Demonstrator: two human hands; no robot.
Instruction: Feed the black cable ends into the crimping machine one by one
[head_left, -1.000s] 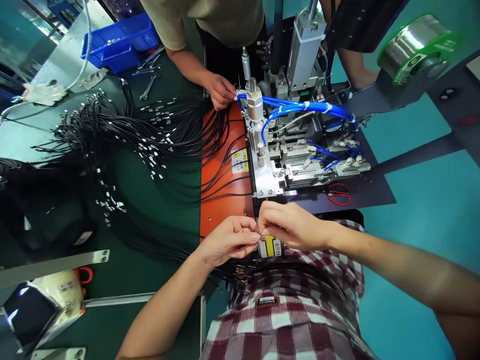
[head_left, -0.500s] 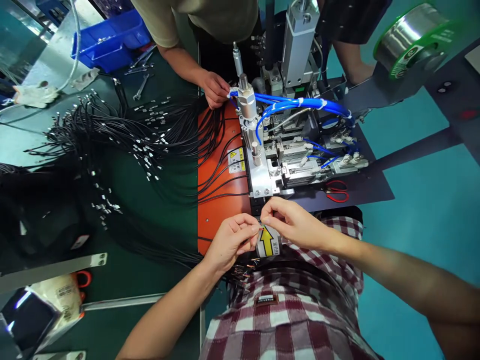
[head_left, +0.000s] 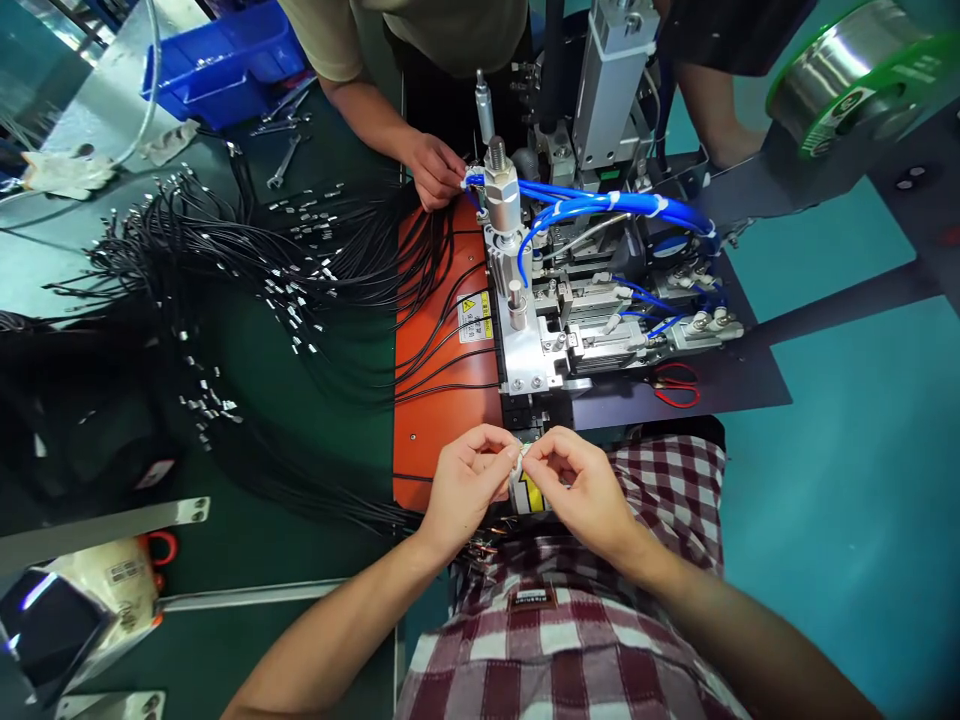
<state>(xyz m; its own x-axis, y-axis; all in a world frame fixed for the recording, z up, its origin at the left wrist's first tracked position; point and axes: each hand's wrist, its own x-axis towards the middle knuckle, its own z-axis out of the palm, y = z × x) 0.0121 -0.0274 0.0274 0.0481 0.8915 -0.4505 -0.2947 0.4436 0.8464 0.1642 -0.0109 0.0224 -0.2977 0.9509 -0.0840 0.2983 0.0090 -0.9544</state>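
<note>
My left hand point(head_left: 474, 482) is closed in a pinch above the front end of the machine. Between its thumb and forefinger are the thin wires point(head_left: 521, 453) of a cable end, mostly hidden by the fingertips. Pinched on the same wires, my right hand point(head_left: 583, 490) almost touches the left one at the fingertips. Just below them is a white label with a yellow arrow point(head_left: 532, 491), partly covered by the hands. More cable ends with bare coppery wires point(head_left: 484, 545) hang close to my lap, under the left wrist.
A metal machine point(head_left: 525, 350) with blue air tubes stands ahead, beside an orange plate point(head_left: 450, 400) crossed by black cables. Bundled black cables point(head_left: 225, 250) cover the green bench. A co-worker's hand point(head_left: 436, 172) is at the machine's far side. Red-handled scissors point(head_left: 676, 385) lie right.
My right hand has come down and turned inward, its fingertips now meeting the left hand's at the wires. More of the arrow label is covered. The co-worker's hand stays by the blue tubes.
</note>
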